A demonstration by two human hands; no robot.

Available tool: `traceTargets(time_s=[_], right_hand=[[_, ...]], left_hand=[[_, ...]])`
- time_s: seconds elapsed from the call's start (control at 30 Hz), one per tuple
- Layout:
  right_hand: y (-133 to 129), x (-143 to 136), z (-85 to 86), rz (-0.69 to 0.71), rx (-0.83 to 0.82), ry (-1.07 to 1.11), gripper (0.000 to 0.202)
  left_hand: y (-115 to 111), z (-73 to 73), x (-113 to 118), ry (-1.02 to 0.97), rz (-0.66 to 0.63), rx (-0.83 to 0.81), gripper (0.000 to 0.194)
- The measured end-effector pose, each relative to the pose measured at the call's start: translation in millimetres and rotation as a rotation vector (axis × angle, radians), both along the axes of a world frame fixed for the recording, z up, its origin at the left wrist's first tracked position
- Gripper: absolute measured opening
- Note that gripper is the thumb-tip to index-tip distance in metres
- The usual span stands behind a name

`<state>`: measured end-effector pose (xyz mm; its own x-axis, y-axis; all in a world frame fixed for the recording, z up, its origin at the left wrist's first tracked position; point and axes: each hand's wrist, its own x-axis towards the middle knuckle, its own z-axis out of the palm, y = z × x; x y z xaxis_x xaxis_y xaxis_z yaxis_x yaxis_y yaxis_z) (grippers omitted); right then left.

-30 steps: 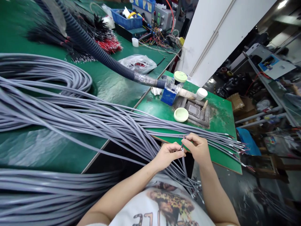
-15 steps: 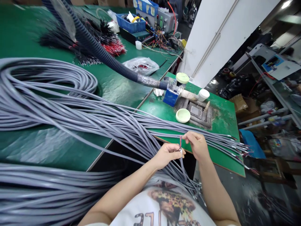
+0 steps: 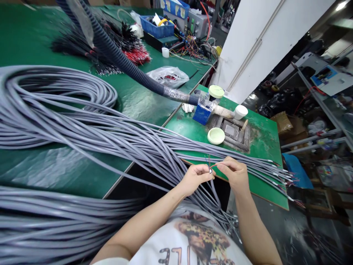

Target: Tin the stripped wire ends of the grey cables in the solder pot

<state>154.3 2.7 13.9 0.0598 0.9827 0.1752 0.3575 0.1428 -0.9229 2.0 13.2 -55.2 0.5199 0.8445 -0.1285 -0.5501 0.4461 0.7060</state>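
Observation:
Between thumb and fingers, my left hand (image 3: 197,178) grips a grey cable (image 3: 214,191) close to its stripped end, which has a white band. Thin coloured wires (image 3: 209,160) fan up from that end. My right hand (image 3: 234,173) pinches a red wire (image 3: 214,165) from the same end, drawn out to the right; its tip is hidden by the fingers. Below my hands the cable loops down toward my lap. Just beyond them lies a bundle of grey cables (image 3: 165,143), their stripped ends (image 3: 286,176) at the right edge of the green board.
A solder pot (image 3: 231,129) sits on the green board, with a pale dish (image 3: 216,136) and a blue box (image 3: 202,113) on a ribbed hose (image 3: 132,70) beside it. Coiled grey cable (image 3: 96,88), black-and-red wire bundles (image 3: 132,55) and a plastic bag (image 3: 171,77) lie on the bench.
My right hand has taken the red wire and bent it out to the right, away from the others. The remaining wires now spread upward. My left hand keeps its hold on the cable.

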Motion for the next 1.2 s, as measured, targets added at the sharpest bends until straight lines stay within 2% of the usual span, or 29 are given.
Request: traceTargets(time_s=[0.1,0.17,0.3,0.37,0.43,0.5,0.6,0.73,0.83,1.0,1.2], right_hand=[[-5.0,6.9,-3.3,0.001,0.157,-0.089,0.011],[-7.9,12.6,-4.5,0.032,0.286,-0.201,0.025],[-13.9,20.6,-8.0,0.236,0.453,-0.526,0.051],[-15.5,21.9,-10.0,0.331,0.498,-0.657,0.053],[-14.1,23.4,-9.9,0.367,0.545,-0.723,0.051],[-8.5,26.8,-6.0,0.329,0.587,-0.73,0.052],[8.9,34.8,7.0,0.147,0.644,-0.659,0.048],[42.4,43.5,24.5,-0.11,0.571,-0.598,0.028],[65.5,45.9,26.7,-0.181,0.458,-0.599,0.02],[89.3,47.4,15.3,-0.217,0.389,-0.656,0.021],[101.8,46.2,5.6,-0.206,0.388,-0.704,0.021]], left_hand=[[2.8,-1.3,0.4,-0.014,-0.001,-0.079,0.026],[5.4,-0.1,0.8,-0.041,0.014,-0.125,0.028],[12.1,5.8,2.1,-0.144,0.016,-0.163,0.031],[15.4,9.9,3.3,-0.194,-0.014,-0.169,0.03],[17.7,14.6,3.8,-0.207,-0.027,-0.163,0.028],[18.5,19.9,1.6,-0.159,0.003,-0.124,0.03],[17.0,28.0,-8.4,0.02,0.118,0.051,0.032],[14.5,32.7,-27.5,0.324,0.391,0.541,0.017],[15.9,28.1,-38.0,0.469,0.566,0.811,0.016],[20.5,13.3,-45.5,0.608,0.643,0.927,0.02],[24.5,2.7,-47.7,0.655,0.644,0.918,0.019]])
